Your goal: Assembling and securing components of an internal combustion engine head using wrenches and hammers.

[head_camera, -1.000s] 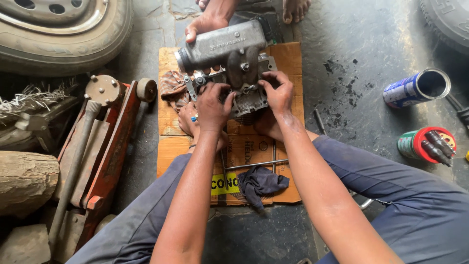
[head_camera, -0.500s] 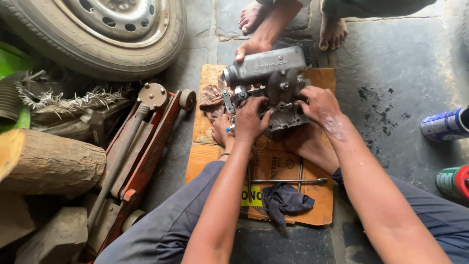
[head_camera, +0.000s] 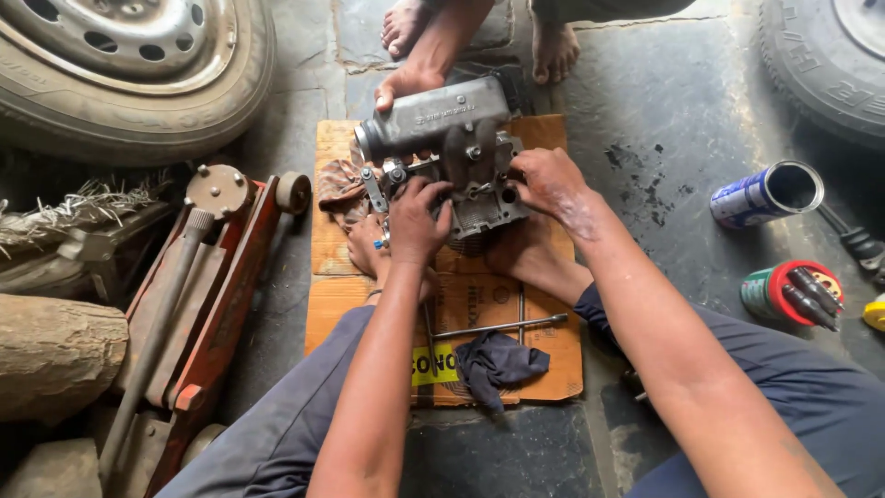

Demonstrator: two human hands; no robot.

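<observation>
bare forearms, greasy hands, dark navy trousers, bare feet.

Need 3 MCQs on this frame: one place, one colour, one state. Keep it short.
1. Where does the dark rag lie?
A. on the cardboard, near the person's legs
B. on the jack
C. inside the blue can

2. What colour is the jack?
A. green
B. red-orange
C. white

3. How does the blue can sit?
A. upright, lidded
B. on its side, open end showing
C. crushed flat

Answers: 1 A, the rag rests on the cardboard's near edge. 2 B, its frame is red-orange. 3 B, it lies on the floor with its dark open mouth visible.

Both hands, left hand and right hand, grip the metal engine part.
</observation>
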